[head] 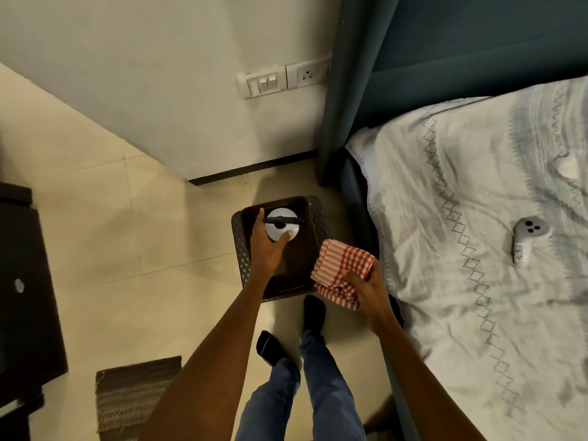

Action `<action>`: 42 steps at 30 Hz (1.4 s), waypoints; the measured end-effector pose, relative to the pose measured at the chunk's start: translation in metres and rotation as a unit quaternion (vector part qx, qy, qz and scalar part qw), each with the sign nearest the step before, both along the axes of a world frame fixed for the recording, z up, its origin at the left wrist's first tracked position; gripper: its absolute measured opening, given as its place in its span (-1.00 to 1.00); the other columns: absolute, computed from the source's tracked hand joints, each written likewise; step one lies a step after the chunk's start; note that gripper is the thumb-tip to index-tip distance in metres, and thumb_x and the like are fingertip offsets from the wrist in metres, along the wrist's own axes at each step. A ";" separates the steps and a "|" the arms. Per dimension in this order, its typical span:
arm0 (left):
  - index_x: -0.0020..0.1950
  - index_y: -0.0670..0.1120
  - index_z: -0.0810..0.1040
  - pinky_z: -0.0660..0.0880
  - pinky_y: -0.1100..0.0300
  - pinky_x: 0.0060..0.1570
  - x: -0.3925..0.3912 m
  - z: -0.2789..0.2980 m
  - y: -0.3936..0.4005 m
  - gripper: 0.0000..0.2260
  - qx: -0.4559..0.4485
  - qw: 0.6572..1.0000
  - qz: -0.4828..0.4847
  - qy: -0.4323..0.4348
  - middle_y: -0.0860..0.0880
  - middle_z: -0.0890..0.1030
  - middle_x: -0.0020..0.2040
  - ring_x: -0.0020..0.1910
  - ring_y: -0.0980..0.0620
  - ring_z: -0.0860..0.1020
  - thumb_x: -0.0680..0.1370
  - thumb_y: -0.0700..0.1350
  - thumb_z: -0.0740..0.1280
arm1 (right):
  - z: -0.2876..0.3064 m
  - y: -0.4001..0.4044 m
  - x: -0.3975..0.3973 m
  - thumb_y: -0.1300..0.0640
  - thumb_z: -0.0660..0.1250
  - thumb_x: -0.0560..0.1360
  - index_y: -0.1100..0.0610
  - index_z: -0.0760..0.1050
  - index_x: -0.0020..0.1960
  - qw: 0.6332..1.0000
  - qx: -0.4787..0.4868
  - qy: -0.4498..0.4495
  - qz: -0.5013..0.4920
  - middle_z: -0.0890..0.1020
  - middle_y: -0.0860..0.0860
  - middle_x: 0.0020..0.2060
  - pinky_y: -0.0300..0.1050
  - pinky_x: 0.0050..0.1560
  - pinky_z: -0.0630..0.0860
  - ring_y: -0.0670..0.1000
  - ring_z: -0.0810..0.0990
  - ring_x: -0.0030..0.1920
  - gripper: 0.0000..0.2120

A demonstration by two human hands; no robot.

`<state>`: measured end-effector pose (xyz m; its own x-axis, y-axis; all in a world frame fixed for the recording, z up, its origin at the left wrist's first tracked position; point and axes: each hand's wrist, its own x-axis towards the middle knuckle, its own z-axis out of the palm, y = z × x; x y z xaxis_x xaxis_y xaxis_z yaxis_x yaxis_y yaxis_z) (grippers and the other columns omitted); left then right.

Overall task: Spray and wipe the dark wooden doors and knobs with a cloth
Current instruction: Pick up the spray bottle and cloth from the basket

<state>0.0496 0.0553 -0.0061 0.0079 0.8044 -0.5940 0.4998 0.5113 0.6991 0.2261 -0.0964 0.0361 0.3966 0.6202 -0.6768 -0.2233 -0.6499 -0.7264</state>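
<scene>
A white spray bottle (280,224) with a black nozzle stands on a dark brown stool (313,218), seen from above. My left hand (265,246) is wrapped around the bottle, thumb on one side and fingers on the other. My right hand (366,288) grips a folded red and white checked cloth (342,268) above the stool's right front corner. A dark wooden surface (25,281) with a pale round fitting shows at the left edge; whether it is a door is unclear.
A bed (477,249) with a white patterned sheet fills the right side, with a grey controller (526,238) lying on it. A teal curtain (343,90) hangs beside a wall switch panel (283,79). A striped mat (133,396) lies on the tiled floor by my socked feet.
</scene>
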 end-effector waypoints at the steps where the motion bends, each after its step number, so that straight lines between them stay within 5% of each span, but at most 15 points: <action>1: 0.67 -0.01 0.19 0.27 -0.08 0.53 0.002 -0.006 0.008 -0.24 0.003 1.000 -0.001 -0.013 -0.11 0.28 0.64 0.60 -0.17 0.26 0.56 -0.05 0.51 | -0.002 -0.001 0.000 0.22 0.37 0.59 0.00 0.26 0.43 1.000 -0.003 -0.010 0.004 0.49 -0.14 0.14 -0.18 0.09 0.45 -0.13 0.50 0.10 -0.51; 5: 0.56 -0.04 0.44 0.33 -0.11 0.54 -0.002 -0.032 0.031 -0.44 -0.004 0.997 -0.074 -0.022 -0.13 0.45 0.54 0.53 -0.17 0.38 0.58 -0.03 0.48 | -0.011 -0.001 -0.002 0.25 0.33 0.61 0.02 0.28 0.39 0.999 -0.007 -0.044 0.026 0.49 -0.17 0.09 -0.32 -0.02 0.43 -0.20 0.50 0.05 -0.58; 7: 0.47 -0.12 0.54 0.40 0.04 0.46 -0.006 -0.038 0.033 -0.52 -0.006 0.997 -0.079 -0.016 -0.12 0.56 0.43 0.45 -0.14 0.47 0.58 -0.03 0.48 | -0.015 0.003 -0.002 0.25 0.34 0.60 0.08 0.30 0.43 0.998 -0.010 -0.054 0.032 0.50 -0.10 0.13 -0.23 0.07 0.47 -0.10 0.52 0.09 -0.56; 10: 0.40 -0.18 0.59 0.47 0.12 0.31 -0.004 -0.024 0.024 -0.56 0.006 1.000 -0.010 -0.005 -0.10 0.63 0.31 0.32 -0.08 0.55 0.57 -0.02 0.49 | -0.014 0.000 -0.005 0.21 0.34 0.61 0.10 0.34 0.47 0.997 -0.025 -0.062 0.049 0.52 -0.05 0.20 -0.07 0.21 0.49 -0.03 0.52 0.19 -0.55; 12: 0.41 -0.19 0.55 0.53 0.06 0.27 -0.005 -0.002 0.016 -0.53 0.015 0.997 0.066 -0.032 -0.10 0.63 0.29 0.26 -0.09 0.57 0.57 -0.02 0.50 | -0.007 0.001 -0.007 0.20 0.32 0.63 0.09 0.41 0.44 0.997 -0.022 -0.053 0.052 0.58 -0.09 0.15 -0.20 0.13 0.50 -0.08 0.57 0.14 -0.61; 14: 0.42 -0.19 0.54 0.57 0.22 0.11 -0.010 0.018 0.009 -0.53 0.031 0.992 0.114 -0.053 -0.08 0.64 0.27 0.22 -0.06 0.59 0.57 -0.03 0.50 | -0.006 0.005 -0.010 0.20 0.31 0.63 0.09 0.49 0.39 0.997 -0.026 -0.048 0.045 0.64 -0.11 0.12 -0.22 0.11 0.55 -0.06 0.63 0.15 -0.67; 16: 0.38 -0.16 0.60 0.58 0.35 -0.03 -0.019 0.045 0.000 -0.58 0.054 0.983 0.157 -0.072 -0.10 0.69 0.23 0.22 -0.09 0.63 0.57 -0.02 0.50 | 0.002 0.012 -0.018 0.18 0.31 0.63 0.07 0.53 0.37 0.998 -0.031 -0.037 0.041 0.68 -0.08 0.14 0.00 0.21 0.60 -0.02 0.65 0.19 -0.69; 22: 0.04 -0.01 0.69 0.60 -0.10 0.12 -0.059 0.154 -0.033 -0.88 0.104 0.940 0.280 -0.165 0.18 0.75 -0.17 -0.12 0.26 0.69 0.57 -0.21 0.48 | 0.066 0.042 -0.072 0.11 0.27 0.66 0.09 0.40 0.48 0.993 -0.055 0.100 0.015 0.56 0.03 0.32 0.01 0.26 0.51 0.11 0.54 0.29 -0.61; 25: 0.05 0.01 0.71 0.58 -0.19 0.22 -0.078 0.203 -0.051 -0.84 0.131 0.923 0.313 -0.182 0.08 0.77 -0.09 -0.05 0.19 0.71 0.55 -0.23 0.49 | 0.093 0.056 -0.104 0.02 0.35 0.60 -0.01 0.53 0.34 0.987 -0.039 0.155 0.023 0.61 0.07 0.30 0.26 0.36 0.48 0.15 0.57 0.28 -0.69; 28: 0.25 0.09 0.66 0.57 0.01 0.27 -0.104 0.244 -0.058 -0.68 0.192 0.927 0.276 -0.168 -0.03 0.73 0.19 0.21 0.10 0.66 0.57 -0.24 0.47 | 0.135 0.076 -0.143 0.04 0.34 0.60 0.04 0.58 0.27 0.977 -0.005 0.210 0.030 0.69 0.08 0.17 0.21 0.08 0.65 0.18 0.64 0.17 -0.74; 30: 0.37 0.03 0.60 0.54 0.22 0.29 -0.135 0.264 -0.060 -0.61 0.222 0.933 0.243 -0.145 -0.04 0.68 0.29 0.29 0.16 0.60 0.57 -0.25 0.46 | 0.161 0.085 -0.170 0.05 0.33 0.61 0.06 0.60 0.22 0.972 0.002 0.226 0.058 0.71 0.09 0.11 0.09 -0.07 0.69 0.17 0.68 0.10 -0.78; 34: 0.44 0.01 0.53 0.41 0.51 0.17 -0.191 0.306 -0.054 -0.63 0.273 0.940 0.189 -0.081 0.11 0.61 0.34 0.28 0.37 0.53 0.63 -0.13 0.42 | 0.190 0.107 -0.227 0.04 0.30 0.63 0.08 0.60 0.25 0.957 -0.007 0.233 0.174 0.70 0.14 0.14 0.21 0.02 0.67 0.21 0.69 0.10 -0.75; 37: 0.24 0.16 0.57 0.41 0.50 0.07 -0.236 0.339 -0.051 -0.71 0.286 0.923 0.239 -0.093 0.24 0.65 0.16 0.10 0.29 0.59 0.51 0.03 0.37 | 0.206 0.124 -0.281 0.01 0.27 0.64 0.04 0.61 0.25 0.937 -0.010 0.218 0.272 0.71 0.11 0.12 0.25 0.18 0.61 0.18 0.69 0.12 -0.74; 42: 0.06 0.03 0.61 0.44 0.26 0.01 -0.339 0.365 -0.048 -0.79 0.310 0.897 0.295 -0.106 0.21 0.68 -0.24 -0.17 0.32 0.59 0.44 -0.03 0.37 | 0.231 0.151 -0.385 0.02 0.26 0.64 0.07 0.62 0.25 0.891 -0.009 0.235 0.389 0.73 0.13 0.07 0.27 0.20 0.60 0.19 0.71 0.10 -0.72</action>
